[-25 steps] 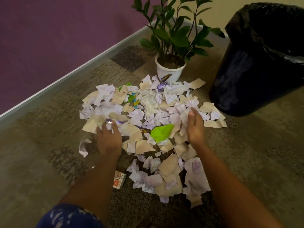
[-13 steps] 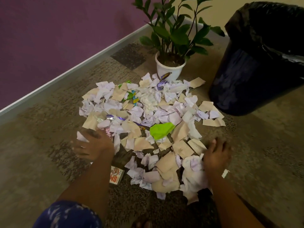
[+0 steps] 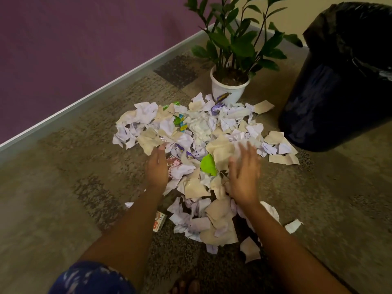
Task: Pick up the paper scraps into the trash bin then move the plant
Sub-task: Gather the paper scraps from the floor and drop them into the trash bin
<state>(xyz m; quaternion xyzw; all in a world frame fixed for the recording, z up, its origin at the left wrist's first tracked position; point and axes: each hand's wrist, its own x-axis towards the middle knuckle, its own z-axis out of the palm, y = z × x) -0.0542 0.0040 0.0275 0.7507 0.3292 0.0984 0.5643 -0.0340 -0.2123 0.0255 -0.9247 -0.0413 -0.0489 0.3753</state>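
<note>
Probably light and loose, the paper scraps [image 3: 201, 132] want scooping from both sides; left hand [image 3: 157, 169] and right hand [image 3: 244, 177] rest flat-fingered on them, apart.

Single view: head cam on you, wide-angle, facing forward and down at the carpet [image 3: 63, 209]. It's close in: your left hand [image 3: 157, 168] and right hand [image 3: 244, 177] reach in from the bottom edge, paper scraps [image 3: 201, 132] sit mid-frame, plant [image 3: 233, 39] top centre, trash bin [image 3: 339, 92] cropped at top-right.
</note>
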